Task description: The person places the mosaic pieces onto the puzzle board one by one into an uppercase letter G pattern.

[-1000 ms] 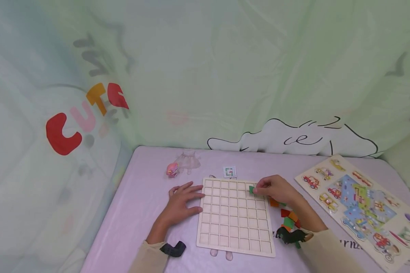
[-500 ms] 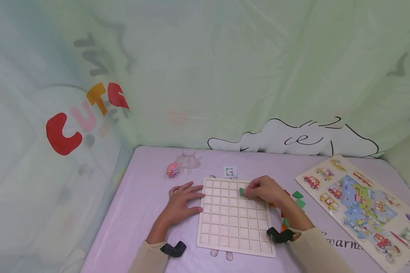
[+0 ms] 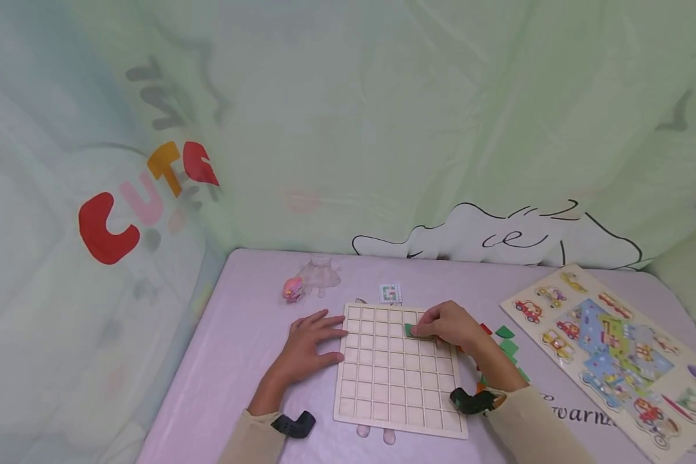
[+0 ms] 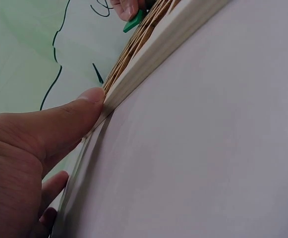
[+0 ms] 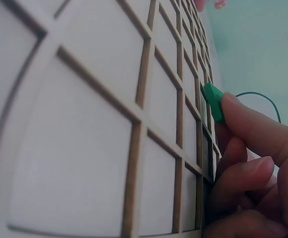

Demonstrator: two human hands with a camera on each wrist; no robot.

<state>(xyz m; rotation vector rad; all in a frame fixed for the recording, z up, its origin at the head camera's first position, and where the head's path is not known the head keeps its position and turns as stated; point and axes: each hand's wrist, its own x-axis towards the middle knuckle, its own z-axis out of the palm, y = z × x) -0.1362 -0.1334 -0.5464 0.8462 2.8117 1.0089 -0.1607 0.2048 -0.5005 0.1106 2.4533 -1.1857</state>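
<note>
A pale wooden board with a grid of square cells (image 3: 381, 372) lies flat on the table in the head view. My left hand (image 3: 309, 348) has its fingers spread, with thumb and fingertips touching the board's left edge. Over the far right part of the grid, my right hand (image 3: 454, 324) pinches a small green tile (image 3: 409, 330) between thumb and fingers. In the right wrist view the green tile (image 5: 214, 102) is tilted, right at the dividers of a cell. The far side of that tile is hidden by the fingers.
Loose green tiles (image 3: 508, 348), with red and orange ones, lie right of the board, partly under the right forearm. A vehicle picture puzzle (image 3: 536, 325) fills the table's right side. Behind the board are a small pattern card (image 3: 390, 293) and a pink toy (image 3: 292, 289).
My right hand has moved left over the grid with the green tile, then slightly lower toward a cell. The left hand has stayed at the board's edge.
</note>
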